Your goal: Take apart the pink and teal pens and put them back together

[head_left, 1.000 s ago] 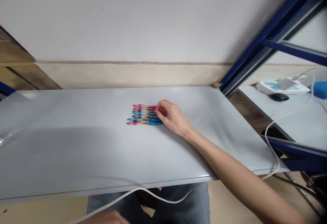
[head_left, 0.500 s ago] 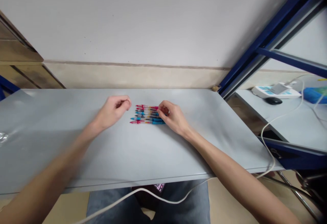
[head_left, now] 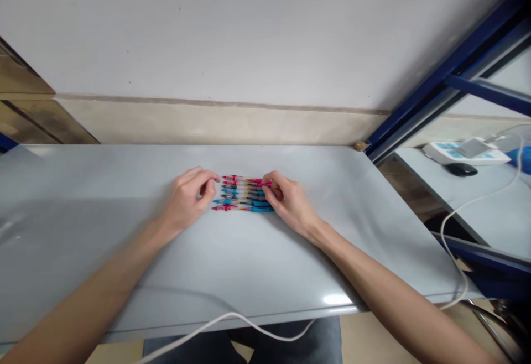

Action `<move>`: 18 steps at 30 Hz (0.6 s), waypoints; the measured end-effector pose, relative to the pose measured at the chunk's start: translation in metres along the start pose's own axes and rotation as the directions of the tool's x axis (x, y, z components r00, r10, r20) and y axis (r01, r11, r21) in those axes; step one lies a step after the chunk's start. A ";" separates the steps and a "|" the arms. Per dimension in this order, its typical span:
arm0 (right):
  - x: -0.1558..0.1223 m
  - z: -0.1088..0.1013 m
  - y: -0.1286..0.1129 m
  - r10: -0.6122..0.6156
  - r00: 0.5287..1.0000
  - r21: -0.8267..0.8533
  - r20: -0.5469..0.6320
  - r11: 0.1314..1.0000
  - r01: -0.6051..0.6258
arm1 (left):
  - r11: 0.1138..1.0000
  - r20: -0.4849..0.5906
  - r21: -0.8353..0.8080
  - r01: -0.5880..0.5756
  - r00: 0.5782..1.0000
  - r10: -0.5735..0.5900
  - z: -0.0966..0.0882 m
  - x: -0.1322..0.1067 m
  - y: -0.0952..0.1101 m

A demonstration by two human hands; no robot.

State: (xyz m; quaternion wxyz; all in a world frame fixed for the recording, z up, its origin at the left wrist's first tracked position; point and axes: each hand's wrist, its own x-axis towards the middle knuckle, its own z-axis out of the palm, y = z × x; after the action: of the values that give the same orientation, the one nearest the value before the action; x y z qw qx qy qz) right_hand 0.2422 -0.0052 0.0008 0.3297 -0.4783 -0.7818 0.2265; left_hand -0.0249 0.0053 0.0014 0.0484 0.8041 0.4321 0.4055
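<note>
Several slim pens (head_left: 244,195) with pink and blue parts and clear barrels lie side by side in a row on the grey table (head_left: 249,259). My right hand (head_left: 286,198) is at their right ends, thumb and index finger closing about the end of a pink pen (head_left: 255,180) near the far side of the row. Its fingers cover the ends of some other pens. My left hand (head_left: 193,195) is curled just left of the row, with thumb and index tips close together near the pink pen tips. Nothing shows in it.
A white cable (head_left: 249,328) crosses in front of the table's near edge and runs up at the right. On a side surface to the right are a white device with a screen (head_left: 468,151) and a black mouse (head_left: 461,170). A blue frame (head_left: 418,93) stands at the right; a wall rises behind.
My left hand has come in closer to the left ends of the pens. My right hand stays at their right ends. The view has shifted slightly.
</note>
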 end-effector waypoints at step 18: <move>0.000 0.002 0.000 -0.288 0.946 -0.155 0.149 0.938 0.310 | 0.981 0.193 -0.037 -0.192 0.962 0.195 0.010 -0.002 0.010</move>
State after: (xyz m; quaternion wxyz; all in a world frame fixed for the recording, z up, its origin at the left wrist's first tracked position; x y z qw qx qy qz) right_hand 0.2411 -0.0048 -0.0004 0.2675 -0.3663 -0.8813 0.1328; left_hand -0.0119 0.0003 -0.0016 0.0579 0.8780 0.3410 0.3310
